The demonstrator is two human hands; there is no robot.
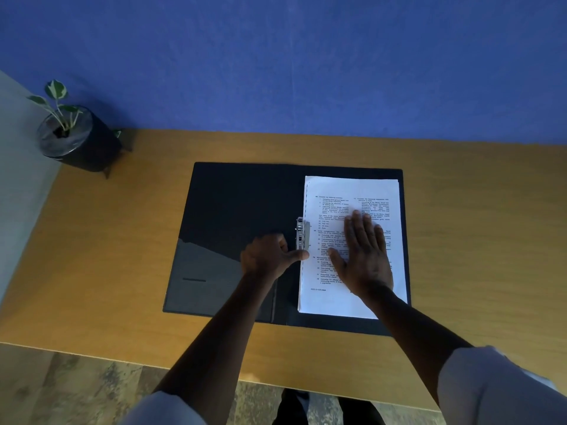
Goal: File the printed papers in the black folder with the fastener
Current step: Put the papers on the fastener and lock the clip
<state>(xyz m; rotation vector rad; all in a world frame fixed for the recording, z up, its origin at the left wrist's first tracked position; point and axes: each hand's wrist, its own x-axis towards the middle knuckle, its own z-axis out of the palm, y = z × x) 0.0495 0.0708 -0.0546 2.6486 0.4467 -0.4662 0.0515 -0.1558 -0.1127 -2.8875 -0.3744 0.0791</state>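
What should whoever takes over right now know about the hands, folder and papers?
Left hand: curled, thumb pressing at the fastener by the spine.
Right hand: open, flat on the papers, pinning them down.
Folder: lies open on the desk; papers sit on its right half, left edge at the fastener.
Done: papers placed and aligned.
Left: I cannot tell if the fastener is locked; secure it, then close the folder.

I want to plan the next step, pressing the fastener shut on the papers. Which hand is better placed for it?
Probably the left hand: its thumb already touches the fastener, while the right hand lies flat on the papers, holding them in the folder.
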